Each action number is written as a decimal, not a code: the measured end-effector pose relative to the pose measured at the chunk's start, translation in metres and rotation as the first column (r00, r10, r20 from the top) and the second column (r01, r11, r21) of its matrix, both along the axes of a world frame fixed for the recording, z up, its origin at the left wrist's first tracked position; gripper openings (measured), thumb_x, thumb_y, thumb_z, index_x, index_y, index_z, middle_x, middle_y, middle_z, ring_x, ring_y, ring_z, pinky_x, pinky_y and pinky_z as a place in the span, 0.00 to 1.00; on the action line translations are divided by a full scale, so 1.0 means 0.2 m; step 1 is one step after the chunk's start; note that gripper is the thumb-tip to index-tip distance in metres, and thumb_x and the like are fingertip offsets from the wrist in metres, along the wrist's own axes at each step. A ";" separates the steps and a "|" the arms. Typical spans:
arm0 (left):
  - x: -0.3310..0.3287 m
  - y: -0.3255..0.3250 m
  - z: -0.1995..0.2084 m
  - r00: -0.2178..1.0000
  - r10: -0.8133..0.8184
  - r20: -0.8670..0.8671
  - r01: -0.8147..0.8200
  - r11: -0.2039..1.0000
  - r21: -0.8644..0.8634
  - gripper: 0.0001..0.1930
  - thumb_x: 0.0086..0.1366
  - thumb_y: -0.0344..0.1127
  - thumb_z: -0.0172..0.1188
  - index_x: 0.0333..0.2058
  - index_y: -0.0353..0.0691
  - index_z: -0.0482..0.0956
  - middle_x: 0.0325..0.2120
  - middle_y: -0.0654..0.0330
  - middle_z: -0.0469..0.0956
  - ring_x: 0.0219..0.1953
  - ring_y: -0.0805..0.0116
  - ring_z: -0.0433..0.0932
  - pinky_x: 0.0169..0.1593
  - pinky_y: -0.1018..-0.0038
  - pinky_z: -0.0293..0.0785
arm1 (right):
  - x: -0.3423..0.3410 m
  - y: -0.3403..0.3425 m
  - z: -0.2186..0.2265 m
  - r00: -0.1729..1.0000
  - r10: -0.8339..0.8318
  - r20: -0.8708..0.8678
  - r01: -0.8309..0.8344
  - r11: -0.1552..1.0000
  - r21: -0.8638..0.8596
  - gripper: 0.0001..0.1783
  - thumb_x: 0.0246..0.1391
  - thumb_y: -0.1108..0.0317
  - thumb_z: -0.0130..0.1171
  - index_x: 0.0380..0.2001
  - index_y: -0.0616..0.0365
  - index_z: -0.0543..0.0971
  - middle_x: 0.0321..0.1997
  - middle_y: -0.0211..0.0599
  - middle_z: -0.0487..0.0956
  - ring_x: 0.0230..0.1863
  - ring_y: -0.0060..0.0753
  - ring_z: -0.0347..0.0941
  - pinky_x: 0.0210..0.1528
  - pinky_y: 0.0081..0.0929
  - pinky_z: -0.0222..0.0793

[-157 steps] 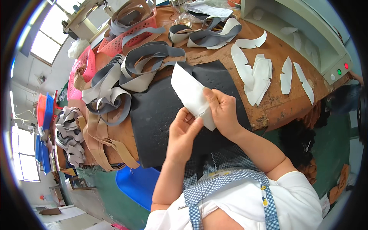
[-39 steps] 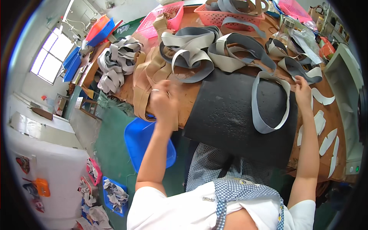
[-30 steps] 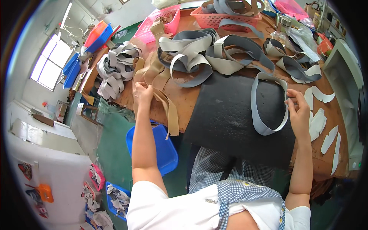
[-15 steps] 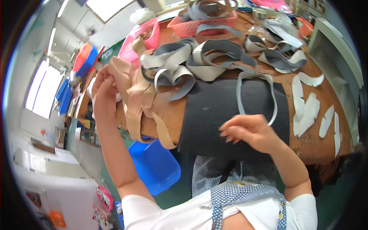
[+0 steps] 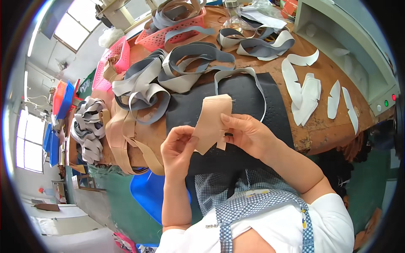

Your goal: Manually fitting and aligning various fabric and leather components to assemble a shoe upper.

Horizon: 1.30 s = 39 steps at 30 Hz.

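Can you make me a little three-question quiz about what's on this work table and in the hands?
1. True or false: both hands hold the tan piece.
2. What lies on the black mat past the hands: A) a grey strap loop, B) scissors, C) a cup?
3. Fill in: the flat white cut shapes lie on the person's ____ side of the mat.

Key: 1 true: left hand and right hand both grip it. 2 A. 3 right.

A small pale label [image 5: 258, 192] sits on the checked apron [image 5: 236, 206].
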<state>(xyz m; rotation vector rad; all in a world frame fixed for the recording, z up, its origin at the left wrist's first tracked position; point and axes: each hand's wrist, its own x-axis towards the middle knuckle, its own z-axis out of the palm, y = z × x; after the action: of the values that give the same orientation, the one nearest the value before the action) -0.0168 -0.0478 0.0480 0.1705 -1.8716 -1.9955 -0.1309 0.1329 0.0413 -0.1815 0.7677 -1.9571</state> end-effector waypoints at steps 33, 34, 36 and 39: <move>0.13 0.29 -0.05 0.948 0.197 0.252 -0.222 0.972 0.074 0.07 0.65 0.29 0.63 0.29 0.33 0.77 0.21 0.62 0.80 0.21 0.82 0.76 0.24 0.87 0.70 | 0.28 0.03 -0.19 0.966 -0.207 -0.154 0.214 0.977 0.028 0.19 0.56 0.76 0.62 0.52 0.61 0.76 0.43 0.34 0.81 0.41 0.22 0.75 0.47 0.23 0.73; 0.12 0.29 -0.05 0.949 0.192 0.251 -0.218 0.973 0.077 0.07 0.65 0.29 0.63 0.29 0.33 0.77 0.21 0.62 0.80 0.21 0.82 0.76 0.24 0.87 0.70 | 0.27 0.03 -0.19 0.965 -0.210 -0.155 0.218 0.976 0.030 0.19 0.56 0.76 0.62 0.52 0.61 0.76 0.43 0.34 0.81 0.41 0.22 0.75 0.47 0.23 0.73; 0.12 0.30 -0.04 0.947 0.175 0.269 -0.194 0.980 0.047 0.08 0.65 0.31 0.64 0.29 0.33 0.77 0.21 0.62 0.80 0.20 0.82 0.76 0.24 0.87 0.70 | 0.24 0.04 -0.19 0.986 -0.148 -0.083 0.146 0.989 -0.020 0.19 0.57 0.75 0.62 0.53 0.61 0.75 0.42 0.33 0.80 0.38 0.20 0.75 0.43 0.22 0.73; 0.09 0.32 -0.03 0.942 0.186 0.278 -0.195 0.981 0.005 0.08 0.66 0.31 0.62 0.29 0.34 0.77 0.20 0.62 0.80 0.20 0.82 0.75 0.23 0.87 0.70 | 0.21 0.05 -0.21 0.985 -0.131 -0.113 0.127 0.991 -0.041 0.19 0.57 0.74 0.62 0.52 0.62 0.76 0.42 0.33 0.80 0.36 0.18 0.75 0.40 0.19 0.74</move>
<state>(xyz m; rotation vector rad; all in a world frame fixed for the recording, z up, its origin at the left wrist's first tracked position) 0.0006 0.0159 0.0417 0.6461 -1.9018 -1.9494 -0.0889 0.1432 -0.0008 -0.2726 0.8404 -2.0977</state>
